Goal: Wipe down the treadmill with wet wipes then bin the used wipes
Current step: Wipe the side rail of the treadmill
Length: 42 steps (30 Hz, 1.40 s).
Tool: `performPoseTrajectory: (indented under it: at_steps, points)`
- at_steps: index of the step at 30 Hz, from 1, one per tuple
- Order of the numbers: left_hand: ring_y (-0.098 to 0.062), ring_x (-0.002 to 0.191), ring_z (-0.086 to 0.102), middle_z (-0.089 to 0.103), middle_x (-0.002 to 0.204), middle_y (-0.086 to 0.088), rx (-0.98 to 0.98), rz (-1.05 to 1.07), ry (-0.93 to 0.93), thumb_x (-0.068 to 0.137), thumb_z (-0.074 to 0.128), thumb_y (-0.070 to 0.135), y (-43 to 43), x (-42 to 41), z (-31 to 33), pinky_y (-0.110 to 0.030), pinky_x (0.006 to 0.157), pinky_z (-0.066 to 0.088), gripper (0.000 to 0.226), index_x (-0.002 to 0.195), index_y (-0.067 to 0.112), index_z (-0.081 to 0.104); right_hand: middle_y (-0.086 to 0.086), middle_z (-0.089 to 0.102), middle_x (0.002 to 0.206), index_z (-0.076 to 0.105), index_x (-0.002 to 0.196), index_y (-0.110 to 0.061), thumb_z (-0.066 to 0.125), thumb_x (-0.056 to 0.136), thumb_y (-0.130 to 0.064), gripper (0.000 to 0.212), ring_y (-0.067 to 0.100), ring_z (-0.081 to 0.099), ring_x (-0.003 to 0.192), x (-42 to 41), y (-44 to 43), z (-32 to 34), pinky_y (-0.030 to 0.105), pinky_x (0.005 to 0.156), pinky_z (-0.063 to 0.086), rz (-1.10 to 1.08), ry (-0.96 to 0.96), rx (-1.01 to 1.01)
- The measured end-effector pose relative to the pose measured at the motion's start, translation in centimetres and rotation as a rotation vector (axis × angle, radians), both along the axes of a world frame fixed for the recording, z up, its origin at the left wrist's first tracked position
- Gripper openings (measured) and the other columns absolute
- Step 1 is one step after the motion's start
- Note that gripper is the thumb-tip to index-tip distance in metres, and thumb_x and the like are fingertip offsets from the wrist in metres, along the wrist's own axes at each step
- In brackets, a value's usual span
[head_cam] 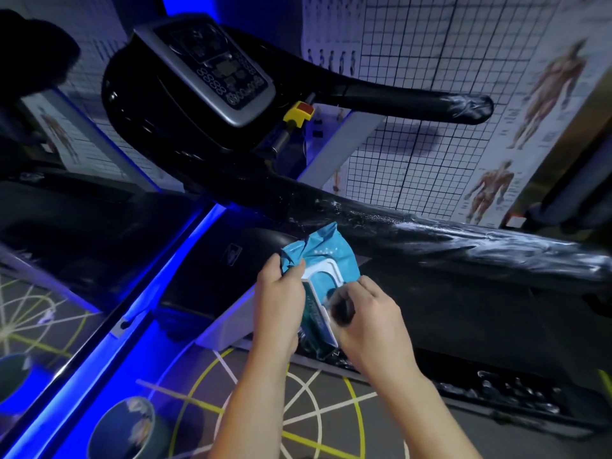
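Fig. — your hands at the wipe pack.

L fingers (291, 270): thumb and fingertips curled onto the crumpled upper corner of the teal wipe pack (326, 256), gripping it. R fingers (344, 303): bunched narrow, tips drawn together at the pack's opening below the white oval frame. Motion blur there; you may be pinching a wipe or the lid edge, cannot tell which. The flip lid (319, 318) stands open and hangs down between your two hands.

Your L hand (280, 299) sits left of the pack and your R hand (371, 316) right of it, w/ both forearms entering from the bottom edge. The pack is held up off the floor, in front of the near handrail (463, 236).

Treadmill (205, 154): black body, upper left to centre. The near handrail is wrapped in glossy wrinkled film w/ whitish streaks; the far handrail (430, 101) shows the same film at its end. The console (212, 67) is a grey-framed button panel — just below and right of it is a yellow safety key (299, 112) w/ a red top.

Surroundings: a round bin (129, 429) stands on the floor at lower left, w/ pale crumpled pieces inside. A blue light strip (185, 260) runs diagonally beside the treadmill base. Yellow and white floor lines (298, 409) radiate under your forearms. A grid panel (430, 61) and muscle posters (556, 81) cover the wall at right.
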<state>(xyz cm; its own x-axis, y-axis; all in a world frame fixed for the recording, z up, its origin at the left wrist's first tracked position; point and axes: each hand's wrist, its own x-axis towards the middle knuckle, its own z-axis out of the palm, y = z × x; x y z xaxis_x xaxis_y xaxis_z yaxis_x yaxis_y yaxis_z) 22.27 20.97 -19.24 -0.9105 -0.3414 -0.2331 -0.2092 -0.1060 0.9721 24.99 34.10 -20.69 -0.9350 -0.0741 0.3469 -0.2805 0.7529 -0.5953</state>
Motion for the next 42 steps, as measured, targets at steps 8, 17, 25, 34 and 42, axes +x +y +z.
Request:
performPoseTrajectory:
  at_steps: [8, 17, 25, 34, 42]
  points:
    - [-0.02, 0.096, 0.074, 0.076, 0.104, 0.006, -0.092, -0.016, 0.03, 0.098, 0.056, 0.024, 0.1, 0.3, -0.3, -0.055, 0.089, 0.06, 0.017, 0.107, 0.034, 0.067, 0.008, 0.052, 0.054, 0.055, 0.059, -0.01, 0.067, 0.069, -0.016, 0.016, 0.02, 0.045, 0.046, 0.6, 2.5, 2.0, 0.026, 0.047, 0.036, 0.127, -0.512, -0.729]
    - [-0.025, 0.103, 0.074, 0.073, 0.12, -0.001, 0.025, 0.017, 0.004, 0.082, 0.056, 0.04, 0.0, -0.1, -0.6, -0.055, 0.091, 0.06, 0.043, 0.123, 0.03, 0.065, 0.017, 0.052, 0.076, 0.06, 0.07, -0.009, 0.043, 0.09, -0.003, 0.026, 0.025, 0.048, 0.071, -0.5, 3.6, 1.9, 0.04, 0.075, 0.047, 0.154, -0.588, -1.335]
    - [-0.032, 0.092, 0.075, 0.076, 0.101, -0.007, 0.032, 0.068, -0.028, 0.102, 0.054, 0.016, 1.3, -0.5, -0.9, -0.044, 0.078, 0.06, 0.016, 0.097, 0.025, 0.066, 0.013, 0.073, 0.098, 0.068, 0.091, -0.01, 0.069, 0.091, -0.041, 0.031, 0.026, 0.069, 0.084, -0.8, 3.9, 1.1, 0.041, 0.084, 0.051, -0.001, -0.726, -1.375]
    - [-0.024, 0.09, 0.076, 0.076, 0.109, -0.007, 0.044, 0.088, -0.036, 0.105, 0.054, 0.018, 1.2, -0.9, -1.6, -0.031, 0.065, 0.059, 0.018, 0.118, 0.022, 0.065, 0.024, 0.073, 0.11, 0.078, 0.107, -0.003, 0.06, 0.095, -0.007, 0.022, 0.03, 0.069, 0.097, -0.3, 4.4, 0.1, 0.042, 0.092, 0.054, -0.019, -0.648, -1.32]
    - [-0.028, 0.109, 0.069, 0.07, 0.122, -0.009, 0.09, 0.331, 0.023, 0.102, 0.055, 0.015, 0.0, 0.0, -2.0, -0.052, 0.1, 0.055, 0.02, 0.117, 0.023, 0.065, 0.02, 0.076, 0.101, 0.078, 0.098, -0.002, 0.058, 0.101, -0.027, 0.032, 0.028, 0.073, 0.091, -1.8, 7.7, 1.6, 0.044, 0.09, 0.055, -0.139, -0.424, -1.342]
